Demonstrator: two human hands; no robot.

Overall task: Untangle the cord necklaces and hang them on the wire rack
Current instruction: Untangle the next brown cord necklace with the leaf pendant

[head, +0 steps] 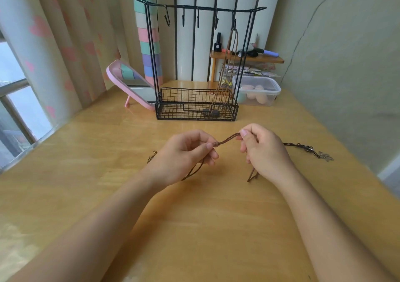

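A brown cord necklace (229, 138) is stretched between my two hands above the wooden table (194, 217). My left hand (188, 152) pinches it at a small knot; my right hand (262, 149) pinches the other end. Loose loops of cord hang below each hand. A metal chain end (152, 156) peeks out left of my left hand. The black wire rack (197, 61) stands behind, with several hooks on its top bar. One brown cord necklace (229, 65) hangs from the rightmost hook, its dark pendant (211, 113) resting in the basket.
A dark cord with metal charms (309, 149) lies on the table to the right. A pink tilted mirror (132, 85) stands left of the rack. A clear lidded box (257, 89) and a small wooden shelf (246, 58) with cosmetics sit behind right. Curtains hang at left.
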